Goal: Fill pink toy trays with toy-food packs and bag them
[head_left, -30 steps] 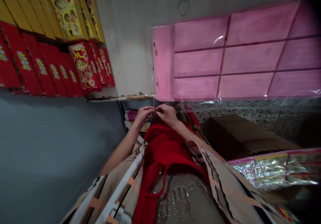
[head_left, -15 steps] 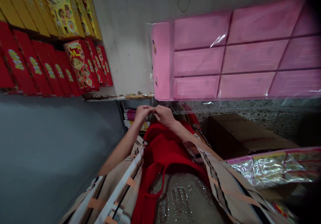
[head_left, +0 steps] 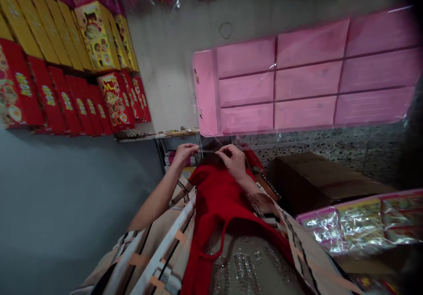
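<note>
My left hand (head_left: 185, 154) pinches one end of a thin, pale strand (head_left: 207, 151). My right hand (head_left: 232, 159) pinches its other end, so it spans the short gap between my fingertips. Whether it is string, wire or a band is not clear. Another fine line rises from my right fingers toward the pink card. Just beyond my hands lies a clear plastic-wrapped sheet of pink boxes (head_left: 306, 81) on the pale table (head_left: 165, 96), its narrow pink header (head_left: 207, 92) at the left end. Below my hands hangs my red apron (head_left: 218, 189).
Rows of red boxes (head_left: 114, 101) and yellow boxes (head_left: 95, 35) stand at the table's left. A loose rubber band (head_left: 226, 30) lies farther back. On my right are a brown carton (head_left: 317, 176) and a shiny wrapped pack (head_left: 360, 220). A grey-blue wall (head_left: 66, 198) is on my left.
My hands have moved apart from nearly touching, drawing the strand out between them. My right hand has shifted right. The camera view has tilted, showing more of the table's far side.
</note>
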Demonstrator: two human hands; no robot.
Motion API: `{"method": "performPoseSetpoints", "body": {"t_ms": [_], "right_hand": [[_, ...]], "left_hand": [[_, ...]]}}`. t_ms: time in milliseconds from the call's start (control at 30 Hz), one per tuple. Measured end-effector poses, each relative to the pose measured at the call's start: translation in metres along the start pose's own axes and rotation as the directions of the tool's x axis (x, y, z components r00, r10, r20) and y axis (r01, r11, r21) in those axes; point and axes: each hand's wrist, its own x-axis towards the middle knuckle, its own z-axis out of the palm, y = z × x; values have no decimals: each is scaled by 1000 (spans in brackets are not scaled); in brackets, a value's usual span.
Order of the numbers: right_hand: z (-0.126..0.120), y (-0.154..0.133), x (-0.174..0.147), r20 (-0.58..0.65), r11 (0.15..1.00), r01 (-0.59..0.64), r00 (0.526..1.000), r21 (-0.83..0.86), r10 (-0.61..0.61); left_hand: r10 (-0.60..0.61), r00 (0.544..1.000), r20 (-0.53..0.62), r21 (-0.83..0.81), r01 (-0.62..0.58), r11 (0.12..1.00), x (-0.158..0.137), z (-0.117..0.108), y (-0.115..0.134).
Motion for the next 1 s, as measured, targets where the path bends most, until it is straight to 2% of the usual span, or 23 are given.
{"method": "performPoseSetpoints", "body": {"t_ms": [67,100,200,300,467,567,633,733,833,900,967,1000], "right_hand": [[11,0,22,126,976,157,982,-153,-139],[20,1,33,207,953,212,964,-216,-168],[47,8,55,397,895,270,910,-355,-117],[63,18,59,483,872,268,875,-409,-43],[67,26,52,485,867,273,873,-417,-42],[66,25,50,524,855,323,849,-406,-72],[67,23,48,565,807,394,820,-440,-93],[69,19,45,613,691,499,783,-523,-101],[71,16,38,628,654,535,770,-536,-116],[69,12,30,615,677,524,777,-517,-133],[61,6,16,556,779,469,809,-417,-190],[56,3,7,502,849,423,834,-315,-230]], "left_hand": [[24,1000,-2,12,-24,1000,-1,-1,-1],[35,999,-4,15,-35,999,-1,-1,-3],[60,998,-14,18,-60,998,2,-1,-10],[80,997,-24,19,-80,997,4,0,-17],[93,995,-45,34,-92,995,4,2,-21],[85,994,-63,42,-82,996,5,2,-22],[76,995,-65,44,-73,996,6,2,-22],[70,995,-75,46,-66,997,9,4,-25],[77,992,-101,48,-72,996,10,6,-28],[85,990,-112,53,-80,995,10,6,-29],[91,989,-118,67,-84,994,9,5,-29],[92,989,-120,75,-83,994,8,5,-28]]}}
